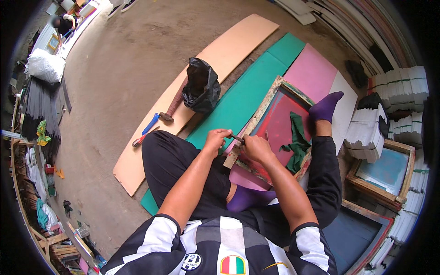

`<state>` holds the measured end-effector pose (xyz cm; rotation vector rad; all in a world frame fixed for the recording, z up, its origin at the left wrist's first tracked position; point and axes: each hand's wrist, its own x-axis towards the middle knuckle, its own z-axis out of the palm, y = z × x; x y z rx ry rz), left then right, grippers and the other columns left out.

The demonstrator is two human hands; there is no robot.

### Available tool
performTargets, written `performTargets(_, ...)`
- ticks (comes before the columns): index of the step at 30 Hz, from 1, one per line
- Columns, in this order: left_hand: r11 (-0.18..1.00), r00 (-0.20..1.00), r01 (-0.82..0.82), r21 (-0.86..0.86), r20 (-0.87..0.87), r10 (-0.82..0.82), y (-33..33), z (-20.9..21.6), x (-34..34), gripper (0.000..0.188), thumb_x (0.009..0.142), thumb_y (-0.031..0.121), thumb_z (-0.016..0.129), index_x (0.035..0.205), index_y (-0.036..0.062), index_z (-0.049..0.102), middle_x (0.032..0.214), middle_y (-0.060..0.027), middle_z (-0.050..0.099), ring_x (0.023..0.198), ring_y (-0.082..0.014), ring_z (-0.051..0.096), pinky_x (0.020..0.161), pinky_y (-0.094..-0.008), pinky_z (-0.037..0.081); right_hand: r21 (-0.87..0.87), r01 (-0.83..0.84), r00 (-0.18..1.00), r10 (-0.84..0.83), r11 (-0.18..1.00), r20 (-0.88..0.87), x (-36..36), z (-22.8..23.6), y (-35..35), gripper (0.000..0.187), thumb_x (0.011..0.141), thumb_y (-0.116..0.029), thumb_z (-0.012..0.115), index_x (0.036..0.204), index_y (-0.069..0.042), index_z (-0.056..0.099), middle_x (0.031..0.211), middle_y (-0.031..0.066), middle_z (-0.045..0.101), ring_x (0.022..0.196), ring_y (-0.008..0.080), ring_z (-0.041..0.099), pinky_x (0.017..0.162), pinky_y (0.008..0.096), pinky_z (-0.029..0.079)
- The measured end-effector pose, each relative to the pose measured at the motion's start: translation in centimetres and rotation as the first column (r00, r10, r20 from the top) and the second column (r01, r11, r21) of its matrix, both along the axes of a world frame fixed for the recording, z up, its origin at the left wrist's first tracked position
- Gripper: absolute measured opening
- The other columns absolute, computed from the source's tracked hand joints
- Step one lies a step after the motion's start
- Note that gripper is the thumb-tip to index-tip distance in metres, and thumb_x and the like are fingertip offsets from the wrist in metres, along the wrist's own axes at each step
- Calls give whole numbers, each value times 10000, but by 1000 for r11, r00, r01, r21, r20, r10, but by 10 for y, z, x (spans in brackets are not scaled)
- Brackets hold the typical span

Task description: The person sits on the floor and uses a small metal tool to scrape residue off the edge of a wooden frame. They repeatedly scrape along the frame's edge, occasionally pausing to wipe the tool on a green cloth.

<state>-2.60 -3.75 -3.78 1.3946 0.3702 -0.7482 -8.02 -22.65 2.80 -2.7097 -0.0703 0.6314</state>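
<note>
My left hand (216, 141) and my right hand (256, 147) meet over the near left corner of a wooden screen-printing frame (270, 98). Both are closed on a short, dark, rod-like piece (237, 138) stretched between them; its exact kind is too small to make out. The frame lies between my legs, its wood worn and paint-stained, with a reddish mesh (282, 126). On the mesh rests a crumpled dark green cloth (297, 143). Left of my hands, a hammer (167, 117) with a wrapped handle lies near a blue-handled tool (151, 123) and a red-handled screwdriver (139, 141).
Peach (243, 39), green (261, 68) and pink (311, 71) boards cover the floor under me. A black plastic bag (201, 87) stands beyond the hammer. Other frames (382, 172) and stacked white bundles (366, 126) line the right. A person (67, 23) is far left.
</note>
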Motion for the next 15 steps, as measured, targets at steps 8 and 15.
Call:
performTargets(8,625,931,-13,781,238,-278,24,3,-4,308,803,320,844,970,66,800,951,-165,770,905,-370,741,805,-462,572,497,853,522,-290,158,-802,-14,2,-27,367,1095,-315,478,1267,-2,559,956,200,738,790,321,757,694,406,611)
performTargets(15,598,861,-9,801,310,-403,12,11,-16,352,832,350,810,1040,68,785,1020,-138,748,953,-340,720,816,-468,562,533,845,514,-206,-47,-833,-15,-16,-44,446,1110,-338,431,1360,25,498,1058,266,713,865,337,756,743,456,646)
